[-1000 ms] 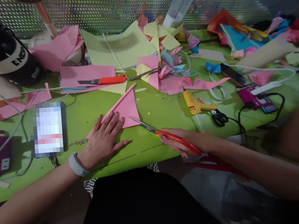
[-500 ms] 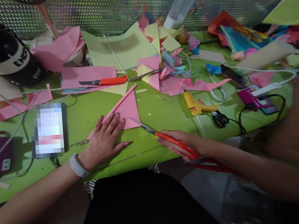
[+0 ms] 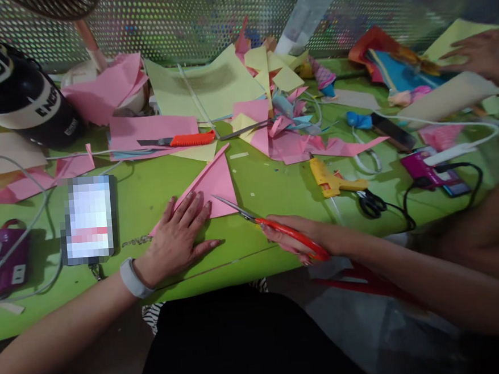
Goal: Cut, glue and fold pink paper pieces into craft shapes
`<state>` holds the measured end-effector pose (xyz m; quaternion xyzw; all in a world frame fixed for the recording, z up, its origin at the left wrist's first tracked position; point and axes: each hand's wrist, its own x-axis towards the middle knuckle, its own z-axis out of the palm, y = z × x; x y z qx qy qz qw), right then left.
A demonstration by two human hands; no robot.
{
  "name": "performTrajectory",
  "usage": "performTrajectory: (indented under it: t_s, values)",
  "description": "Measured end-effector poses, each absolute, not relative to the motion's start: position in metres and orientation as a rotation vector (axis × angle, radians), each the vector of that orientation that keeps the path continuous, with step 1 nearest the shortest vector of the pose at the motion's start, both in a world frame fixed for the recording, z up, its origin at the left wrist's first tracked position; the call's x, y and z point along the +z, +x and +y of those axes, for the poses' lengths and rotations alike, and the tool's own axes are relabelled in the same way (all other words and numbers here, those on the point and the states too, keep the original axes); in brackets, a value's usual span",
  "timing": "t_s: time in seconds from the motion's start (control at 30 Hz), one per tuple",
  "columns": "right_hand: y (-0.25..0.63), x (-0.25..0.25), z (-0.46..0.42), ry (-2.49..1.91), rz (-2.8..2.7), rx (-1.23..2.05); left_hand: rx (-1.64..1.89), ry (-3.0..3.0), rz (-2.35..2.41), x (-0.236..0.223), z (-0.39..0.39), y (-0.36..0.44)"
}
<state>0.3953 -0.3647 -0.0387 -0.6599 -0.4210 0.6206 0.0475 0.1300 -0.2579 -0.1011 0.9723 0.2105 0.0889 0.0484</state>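
A folded triangle of pink paper [image 3: 220,183] lies on the green tabletop, with a narrow folded strip along its slanting left edge. Flat on its lower left part rests my left hand [image 3: 179,226], fingers stretched out, thumb on the table. My right hand [image 3: 293,240] grips red-handled scissors [image 3: 284,227] by the handles. Their blades point left over the lower right part of the pink paper, and whether they touch it I cannot tell. Behind the triangle, a red utility knife [image 3: 190,139] lies on pink sheets.
A phone [image 3: 90,218] and a black bottle [image 3: 25,106] stand on the left. Paper scraps [image 3: 287,116] pile up behind. To the right are a yellow glue gun [image 3: 334,178], black scissors [image 3: 371,203], cables and a purple power strip [image 3: 421,169]. Another person's hand [image 3: 482,57] touches yellow paper.
The whole view has shifted slightly. The other person's hand has come into sight over the yellow paper at the far right, which sits lower. My hands and the scissors have barely moved.
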Motion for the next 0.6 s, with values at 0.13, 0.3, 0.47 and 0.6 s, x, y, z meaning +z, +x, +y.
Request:
performTrajectory:
  t_s: [0.13, 0.3, 0.47, 0.6]
  values:
    - [0.3940, -0.0375, -0.3659, -2.035, -1.174, 1.941, 0.262, 2.970, 0.634, -0.1023, -0.2579, 0.1295]
    - [0.3941, -0.0408, -0.3689, -1.982, -1.143, 1.948, 0.253, 2.976, 0.635, -0.1030, -0.2577, 0.1298]
    - [0.3941, -0.0451, -0.3707, -1.908, -1.053, 1.962, 0.258, 3.005, 0.625, -0.1031, -0.2573, 0.1298]
    - [0.3933, -0.0459, -0.3717, -1.905, -1.021, 1.987, 0.260, 2.999, 0.631, -0.1028, -0.2575, 0.1297]
